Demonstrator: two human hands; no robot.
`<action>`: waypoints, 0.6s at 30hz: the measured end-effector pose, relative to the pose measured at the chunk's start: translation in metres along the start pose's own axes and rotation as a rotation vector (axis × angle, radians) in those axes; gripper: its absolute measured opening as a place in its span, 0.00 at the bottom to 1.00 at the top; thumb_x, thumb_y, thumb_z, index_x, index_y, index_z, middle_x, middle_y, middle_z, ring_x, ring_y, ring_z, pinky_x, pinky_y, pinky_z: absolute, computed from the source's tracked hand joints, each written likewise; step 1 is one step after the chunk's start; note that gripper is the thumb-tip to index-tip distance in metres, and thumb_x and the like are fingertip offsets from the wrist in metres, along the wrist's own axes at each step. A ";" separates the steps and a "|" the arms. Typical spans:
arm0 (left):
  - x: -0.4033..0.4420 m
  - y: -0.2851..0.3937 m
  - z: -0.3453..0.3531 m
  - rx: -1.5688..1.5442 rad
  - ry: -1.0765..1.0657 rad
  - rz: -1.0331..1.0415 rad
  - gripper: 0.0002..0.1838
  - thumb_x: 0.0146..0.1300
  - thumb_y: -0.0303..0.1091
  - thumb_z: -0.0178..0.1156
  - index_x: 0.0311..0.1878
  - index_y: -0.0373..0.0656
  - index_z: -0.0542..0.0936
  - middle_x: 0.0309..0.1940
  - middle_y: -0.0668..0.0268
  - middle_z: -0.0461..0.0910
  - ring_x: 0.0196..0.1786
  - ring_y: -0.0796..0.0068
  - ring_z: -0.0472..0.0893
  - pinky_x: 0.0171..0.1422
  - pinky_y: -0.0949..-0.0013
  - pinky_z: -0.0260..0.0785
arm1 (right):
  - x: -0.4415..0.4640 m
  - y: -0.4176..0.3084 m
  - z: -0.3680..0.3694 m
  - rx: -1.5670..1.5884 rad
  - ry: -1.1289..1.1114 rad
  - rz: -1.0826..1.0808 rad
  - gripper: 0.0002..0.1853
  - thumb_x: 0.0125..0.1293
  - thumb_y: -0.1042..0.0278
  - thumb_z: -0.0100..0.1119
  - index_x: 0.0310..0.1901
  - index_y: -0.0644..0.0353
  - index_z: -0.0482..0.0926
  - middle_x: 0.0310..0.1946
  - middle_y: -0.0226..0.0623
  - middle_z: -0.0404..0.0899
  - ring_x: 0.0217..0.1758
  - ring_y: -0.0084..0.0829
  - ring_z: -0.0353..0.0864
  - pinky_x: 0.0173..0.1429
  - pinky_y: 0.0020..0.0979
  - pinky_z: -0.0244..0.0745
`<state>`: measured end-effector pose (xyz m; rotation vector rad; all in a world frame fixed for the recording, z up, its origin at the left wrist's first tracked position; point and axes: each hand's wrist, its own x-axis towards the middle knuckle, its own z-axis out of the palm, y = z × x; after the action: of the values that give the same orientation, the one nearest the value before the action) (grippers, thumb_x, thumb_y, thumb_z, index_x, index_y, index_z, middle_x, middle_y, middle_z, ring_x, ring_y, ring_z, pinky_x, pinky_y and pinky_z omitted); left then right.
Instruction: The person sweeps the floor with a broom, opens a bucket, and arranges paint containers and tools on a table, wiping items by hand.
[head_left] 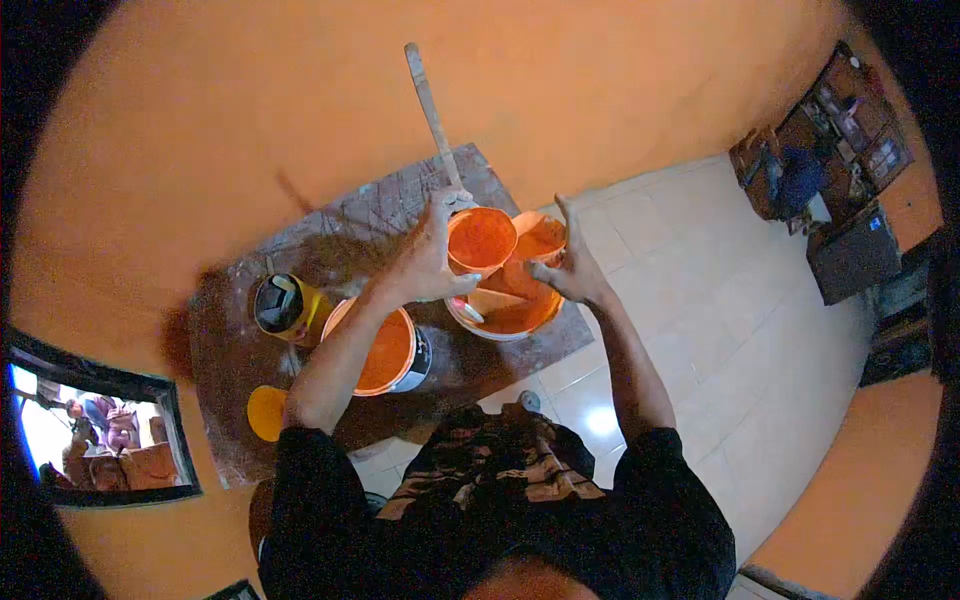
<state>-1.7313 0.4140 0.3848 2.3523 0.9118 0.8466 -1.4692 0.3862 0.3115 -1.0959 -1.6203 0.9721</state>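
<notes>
My left hand (436, 258) is wrapped round a round cup (482, 240) with orange contents, tilted towards me. My right hand (575, 268) curves round a second cup (541, 238), also coated orange inside, with thumb and fingers on either side of it. The two cups are side by side, above a wide bucket (505, 325) with orange material in it. A pale flat piece lies inside that bucket. A long wooden stick (430, 110) rises behind my left hand; its lower end is hidden.
A second white bucket (422, 360) of orange material stands on the stained table (225, 365). Beside it are a yellow can (318, 308) with dark contents and a yellow disc (266, 413). Orange wall lies behind; tiled floor and a cabinet (830, 140) are to the right.
</notes>
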 end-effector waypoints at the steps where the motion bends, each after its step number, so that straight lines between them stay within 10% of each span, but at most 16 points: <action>1: 0.003 0.002 0.000 0.006 0.001 0.028 0.52 0.38 0.34 0.76 0.65 0.38 0.53 0.59 0.49 0.63 0.66 0.54 0.67 0.72 0.57 0.59 | -0.003 -0.007 -0.002 0.066 -0.007 0.026 0.58 0.53 0.71 0.70 0.75 0.57 0.33 0.68 0.54 0.55 0.67 0.45 0.67 0.64 0.45 0.72; 3: 0.009 0.005 -0.001 0.019 0.004 0.083 0.53 0.39 0.35 0.76 0.65 0.38 0.51 0.59 0.49 0.63 0.66 0.53 0.67 0.72 0.57 0.60 | -0.006 -0.020 -0.005 0.197 -0.023 0.077 0.58 0.53 0.72 0.72 0.75 0.59 0.34 0.73 0.53 0.46 0.68 0.45 0.66 0.68 0.45 0.69; 18: 0.018 -0.044 0.054 -0.027 -0.021 -0.222 0.64 0.36 0.42 0.80 0.68 0.32 0.44 0.61 0.45 0.61 0.67 0.49 0.65 0.70 0.54 0.61 | 0.017 0.037 -0.030 -0.139 -0.090 0.094 0.56 0.61 0.52 0.67 0.73 0.66 0.33 0.56 0.55 0.75 0.56 0.42 0.79 0.59 0.42 0.74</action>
<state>-1.7020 0.4455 0.3271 2.1822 1.1203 0.7390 -1.4355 0.4169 0.2892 -1.2475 -1.7440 0.9934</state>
